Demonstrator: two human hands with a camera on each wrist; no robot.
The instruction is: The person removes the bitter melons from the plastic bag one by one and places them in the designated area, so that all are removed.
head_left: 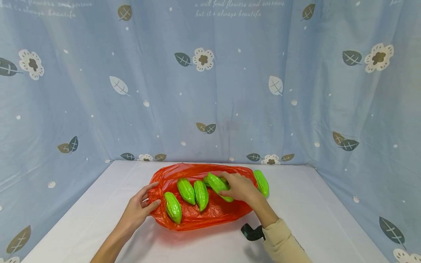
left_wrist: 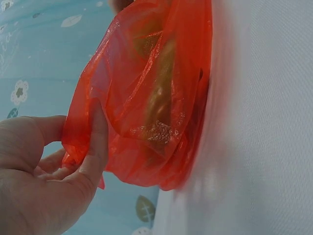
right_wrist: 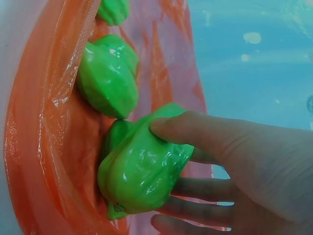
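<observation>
Pinching a red bag's gaping rim (head_left: 210, 222), left hand (head_left: 137, 208) faces right hand (head_left: 241, 187) gripping gourd (head_left: 215, 183).

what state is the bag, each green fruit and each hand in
Red bag: mouth open
Left hand: holding the bag's end
Gripped green fruit: at the bag's opening
Right hand: gripping that fruit
Other green fruits in bag: not held
Rightmost green fruit: outside the bag

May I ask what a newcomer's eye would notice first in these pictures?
Probably the red bag, open on the white table, with bright green ribbed fruits inside. The right hand grips one fruit; the left hand holds the bag's left end. Another fruit lies past the bag's right end.
</observation>
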